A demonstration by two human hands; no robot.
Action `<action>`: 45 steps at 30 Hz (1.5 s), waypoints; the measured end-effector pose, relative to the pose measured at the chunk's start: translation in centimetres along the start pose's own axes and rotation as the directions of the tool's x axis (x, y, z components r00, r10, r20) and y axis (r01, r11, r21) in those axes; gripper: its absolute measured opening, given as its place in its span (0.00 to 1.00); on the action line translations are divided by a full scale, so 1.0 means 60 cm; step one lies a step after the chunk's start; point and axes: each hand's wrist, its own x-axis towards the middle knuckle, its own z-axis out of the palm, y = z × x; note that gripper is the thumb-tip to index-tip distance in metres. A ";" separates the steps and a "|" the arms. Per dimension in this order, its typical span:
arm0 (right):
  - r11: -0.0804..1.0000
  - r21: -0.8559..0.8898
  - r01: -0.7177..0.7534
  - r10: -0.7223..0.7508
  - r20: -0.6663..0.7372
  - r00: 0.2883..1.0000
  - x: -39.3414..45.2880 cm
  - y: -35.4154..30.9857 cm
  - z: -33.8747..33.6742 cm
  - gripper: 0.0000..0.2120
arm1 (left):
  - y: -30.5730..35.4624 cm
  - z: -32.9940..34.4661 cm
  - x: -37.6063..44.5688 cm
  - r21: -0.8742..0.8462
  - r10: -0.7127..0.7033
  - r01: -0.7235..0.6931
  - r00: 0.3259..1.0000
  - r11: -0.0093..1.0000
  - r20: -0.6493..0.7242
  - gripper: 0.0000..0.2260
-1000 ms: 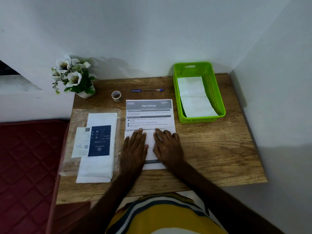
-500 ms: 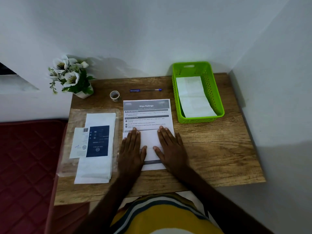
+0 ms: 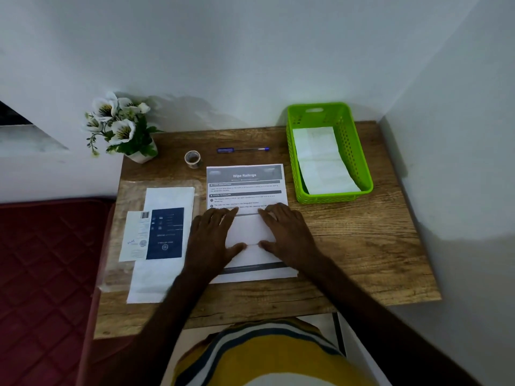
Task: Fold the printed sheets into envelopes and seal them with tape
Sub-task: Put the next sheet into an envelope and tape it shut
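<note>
Both hands lie flat, fingers straight, gripping nothing — left hand [image 3: 213, 238] and right hand [image 3: 288, 234] press the folded-up lower flap of a printed sheet [image 3: 246, 188] headed "Wipe Railings", mid-table [image 3: 362, 246]. Tape roll [image 3: 192, 159] sits behind; folded paper, perhaps finished envelopes, fills a green basket [image 3: 359, 168].

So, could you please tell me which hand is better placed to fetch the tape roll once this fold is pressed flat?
The left hand, probably. The tape roll stands beyond the printed sheet's left corner, on that hand's side; the right hand would cross over.
</note>
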 end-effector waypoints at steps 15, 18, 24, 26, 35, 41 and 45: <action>0.999 0.031 -0.007 0.002 0.169 0.986 0.065 -0.009 -0.050 0.37 | -0.004 -0.043 0.063 -0.076 0.022 0.000 0.958 0.997 0.286 0.33; 0.999 0.033 0.005 -0.011 0.185 0.983 0.067 -0.009 -0.062 0.28 | 0.001 -0.056 0.065 -0.025 0.024 -0.017 0.961 1.000 0.275 0.24; 0.990 -0.105 0.092 -0.083 0.080 0.993 0.064 -0.008 -0.080 0.12 | 0.010 -0.078 0.065 0.080 0.093 -0.106 0.984 0.991 0.151 0.14; 0.980 -0.178 0.093 -0.089 0.032 0.996 0.056 -0.012 -0.074 0.15 | 0.013 -0.069 0.054 0.137 0.110 -0.127 0.987 0.982 0.121 0.16; 0.980 -0.197 0.016 -0.013 0.014 1.000 -0.004 -0.027 0.006 0.28 | 0.012 0.010 -0.016 0.101 0.083 -0.097 0.988 0.990 0.129 0.30; 0.984 -0.167 -0.054 0.048 -0.039 0.998 -0.016 -0.041 0.035 0.29 | 0.003 0.044 -0.023 0.106 0.070 -0.079 0.994 0.991 0.087 0.27; 0.988 -0.153 0.037 -0.052 -0.094 0.994 -0.006 -0.059 0.051 0.27 | -0.002 0.056 -0.023 0.097 0.054 -0.063 0.994 0.993 0.090 0.27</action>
